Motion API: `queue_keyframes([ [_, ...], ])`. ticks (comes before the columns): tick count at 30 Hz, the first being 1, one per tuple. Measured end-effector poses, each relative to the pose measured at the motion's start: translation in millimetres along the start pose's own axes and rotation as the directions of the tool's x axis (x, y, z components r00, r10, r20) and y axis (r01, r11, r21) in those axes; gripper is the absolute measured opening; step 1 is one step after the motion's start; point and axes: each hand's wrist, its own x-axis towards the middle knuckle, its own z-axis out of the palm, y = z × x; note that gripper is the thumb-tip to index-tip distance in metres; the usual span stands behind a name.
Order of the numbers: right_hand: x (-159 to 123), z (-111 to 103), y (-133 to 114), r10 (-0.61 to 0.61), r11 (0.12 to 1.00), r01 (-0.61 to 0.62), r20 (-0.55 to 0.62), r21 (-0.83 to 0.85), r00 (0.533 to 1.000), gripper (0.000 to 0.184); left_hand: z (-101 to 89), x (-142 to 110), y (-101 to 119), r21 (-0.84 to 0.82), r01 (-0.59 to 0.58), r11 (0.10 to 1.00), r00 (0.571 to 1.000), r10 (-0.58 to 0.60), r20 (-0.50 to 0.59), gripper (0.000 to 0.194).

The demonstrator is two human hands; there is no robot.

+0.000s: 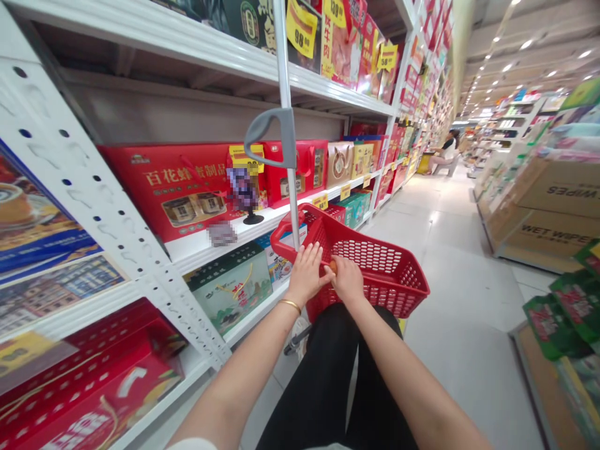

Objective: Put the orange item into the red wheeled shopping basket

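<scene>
Your left hand (307, 273) lies spread on the red plastic basket (368, 231) rim; your right hand (347, 279) curls round a small orange item (332, 266), probably light, so pinch it gently.

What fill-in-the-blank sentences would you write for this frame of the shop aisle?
The left hand wears a ____ bangle at the wrist. Both it and the right hand rest on a ____ plastic shopping basket. The cardboard carton on the aisle's far side reads WET ____.

Missing words: gold; red; WIPES.
</scene>
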Motion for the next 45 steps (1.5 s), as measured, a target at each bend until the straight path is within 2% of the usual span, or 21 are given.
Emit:
queue_keyframes([
  [2,12.2,7.7,-17.6,-0.025,0.999,0.025,0.018,0.047,1.0,0.048,-3.2,-0.2,-0.9,0.009,-0.007,1.0,1.0,0.007,0.009,0.079],
  [4,14.4,8.1,-17.3,-0.052,0.997,0.05,0.029,0.063,0.998,0.049,-5.4,0.1,-1.1,0.019,-0.014,1.0,1.0,0.013,0.02,0.079],
  [7,0.2,-0.6,10.0,-0.053,0.998,0.052,0.027,0.018,0.998,0.054,-5.6,1.1,0.1,0.028,-0.015,0.999,1.0,0.015,0.027,0.078],
  [10,-19.9,-11.7,41.7,0.01,0.997,-0.009,0.015,-0.075,1.0,0.062,-3.3,1.7,2.3,0.022,0.003,1.0,1.0,-0.003,0.014,0.08],
  [12,-27.0,-14.7,51.3,0.034,0.99,-0.034,-0.001,-0.133,0.999,0.072,-2.1,1.8,3.5,0.014,0.016,1.0,1.0,-0.016,0.005,0.08],
  [16,-21.1,-5.8,38.5,0.054,0.984,-0.066,-0.074,-0.168,0.996,0.085,-2.4,1.9,4.0,0.003,0.022,1.0,1.0,-0.022,-0.003,0.082],
  [20,-7.8,3.1,16.5,0.021,0.992,-0.029,-0.066,-0.125,0.998,0.075,-4.2,1.7,4.2,0.014,0.012,1.0,1.0,-0.012,0.002,0.085],
  [23,-8.7,-2.0,16.5,0.015,0.989,-0.021,-0.043,-0.143,0.999,0.07,-5.1,1.2,5.3,0.02,0.013,1.0,1.0,-0.013,-0.002,0.084],
  [26,-24.4,-13.9,36.1,0.039,0.979,-0.045,-0.037,-0.198,0.999,0.066,-4.4,0.7,6.1,0.012,0.015,1.0,1.0,-0.015,-0.007,0.084],
  [31,-54.3,-31.4,85.2,0.128,0.958,-0.146,-0.087,-0.248,0.988,0.061,-0.4,0.5,5.0,-0.013,0.028,1.0,1.0,-0.028,0.003,0.083],
  [33,-54.4,-30.3,89.3,0.133,0.96,-0.151,-0.09,-0.237,0.987,0.06,-0.1,0.6,5.1,-0.014,0.041,0.999,0.999,-0.04,0.009,0.082],
  [35,-46.2,-22.6,76.5,0.124,0.969,-0.139,-0.087,-0.204,0.988,0.06,-1.1,0.5,5.6,-0.006,0.05,0.999,0.999,-0.05,0.009,0.081],
  [41,-3.1,11.4,-2.3,0.063,0.997,-0.066,-0.067,-0.033,0.996,0.056,-5.2,0.2,5.2,0.027,0.018,0.999,1.0,-0.019,0.018,0.078],
  [43,2.1,11.7,-10.0,0.061,0.998,-0.062,-0.054,-0.014,0.997,0.054,-5.5,0.5,4.4,0.037,0.009,0.999,1.0,-0.01,0.02,0.078],
  [45,-2.8,4.4,-0.5,0.048,0.998,-0.049,-0.039,-0.029,0.998,0.053,-5.5,0.7,4.2,0.041,0.011,0.999,1.0,-0.012,0.018,0.078],
])
